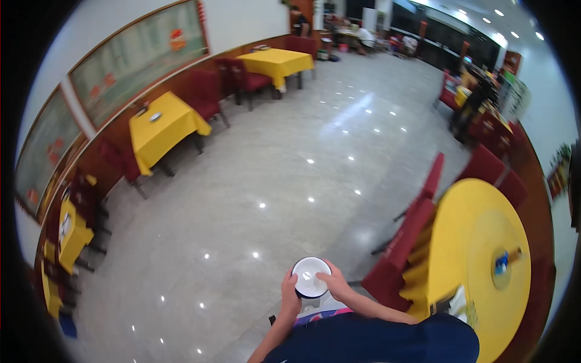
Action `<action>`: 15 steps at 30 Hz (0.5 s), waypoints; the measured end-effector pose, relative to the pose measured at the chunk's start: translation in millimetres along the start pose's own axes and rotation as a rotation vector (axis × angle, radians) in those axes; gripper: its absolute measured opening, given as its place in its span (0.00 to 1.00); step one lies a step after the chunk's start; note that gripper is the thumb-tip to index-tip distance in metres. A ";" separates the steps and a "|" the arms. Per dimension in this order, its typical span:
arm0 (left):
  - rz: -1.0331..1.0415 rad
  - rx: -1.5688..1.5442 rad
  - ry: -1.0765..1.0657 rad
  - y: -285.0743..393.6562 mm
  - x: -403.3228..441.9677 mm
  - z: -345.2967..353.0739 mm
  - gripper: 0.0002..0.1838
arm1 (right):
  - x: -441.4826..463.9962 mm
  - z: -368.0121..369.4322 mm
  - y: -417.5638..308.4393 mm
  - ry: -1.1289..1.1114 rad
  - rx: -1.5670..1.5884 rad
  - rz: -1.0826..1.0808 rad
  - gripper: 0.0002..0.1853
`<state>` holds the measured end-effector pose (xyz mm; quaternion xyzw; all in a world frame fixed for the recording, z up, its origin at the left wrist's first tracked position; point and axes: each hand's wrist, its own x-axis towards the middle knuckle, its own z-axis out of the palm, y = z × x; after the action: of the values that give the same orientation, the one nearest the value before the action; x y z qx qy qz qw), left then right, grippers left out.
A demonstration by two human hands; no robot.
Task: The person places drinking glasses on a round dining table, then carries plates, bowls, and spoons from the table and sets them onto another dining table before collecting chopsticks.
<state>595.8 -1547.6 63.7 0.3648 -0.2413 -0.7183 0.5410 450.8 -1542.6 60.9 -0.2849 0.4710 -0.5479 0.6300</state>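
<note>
Head camera shows a bowl [311, 277] held in front of the body, above the floor [242, 206] — the left fingers [327, 279] grip its right side, and the right fingers [293, 284] grip its left side.

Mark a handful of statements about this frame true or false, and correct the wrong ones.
1. The left hand and right hand both hold the bowl. True.
2. The bowl is black inside. False: it is white inside, with a dark rim.
3. The round table has a yellow cloth. True.
4. The bowl stands on the round table. False: it is held up, apart from that table.
5. The chairs beside the round table are green. False: they are red.
</note>
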 end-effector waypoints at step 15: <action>0.155 -0.048 0.303 161.2 248.1 -98.2 0.26 | 313.9 174.0 -8.9 -0.357 -0.032 0.208 0.23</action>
<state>733.0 -1827.5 57.3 0.4360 -0.1671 -0.6170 0.6334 590.7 -1873.0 49.0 -0.3372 0.3875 -0.4130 0.7521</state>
